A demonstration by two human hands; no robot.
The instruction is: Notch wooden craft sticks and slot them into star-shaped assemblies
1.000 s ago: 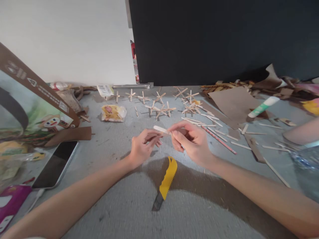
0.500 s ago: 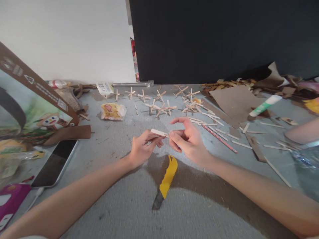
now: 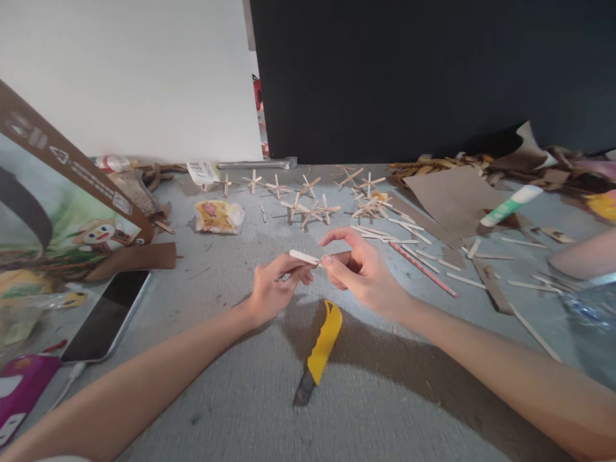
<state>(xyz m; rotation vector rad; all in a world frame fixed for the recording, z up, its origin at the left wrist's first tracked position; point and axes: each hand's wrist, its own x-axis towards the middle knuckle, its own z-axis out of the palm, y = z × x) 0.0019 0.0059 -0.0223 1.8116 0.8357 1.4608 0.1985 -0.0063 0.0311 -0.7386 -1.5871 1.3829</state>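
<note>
Between both hands is a pale wooden craft stick (image 3: 303,257), held above the grey surface. My left hand (image 3: 275,287) pinches it from the left, with the fingers partly curled beneath. My right hand (image 3: 359,269) has its thumb and a finger closed at the stick's right end, while the index finger arches free above. Whether something small sits in the right pinch is too fine to make out. Below the hands lies a yellow utility knife (image 3: 325,343) with a dark end. Several star-shaped stick assemblies (image 3: 308,210) stand farther back.
Loose sticks (image 3: 375,234) and a red-patterned straw (image 3: 423,269) lie to the right, near a green-white tube (image 3: 513,205) and cardboard (image 3: 452,199). A phone (image 3: 106,316), a printed bag (image 3: 72,186) and a yellow packet (image 3: 219,217) are on the left. Another person's arm (image 3: 584,253) rests at far right.
My right hand has shifted slightly left and its raised index finger has moved with it. The stick has moved a little left. My left hand is nearly still.
</note>
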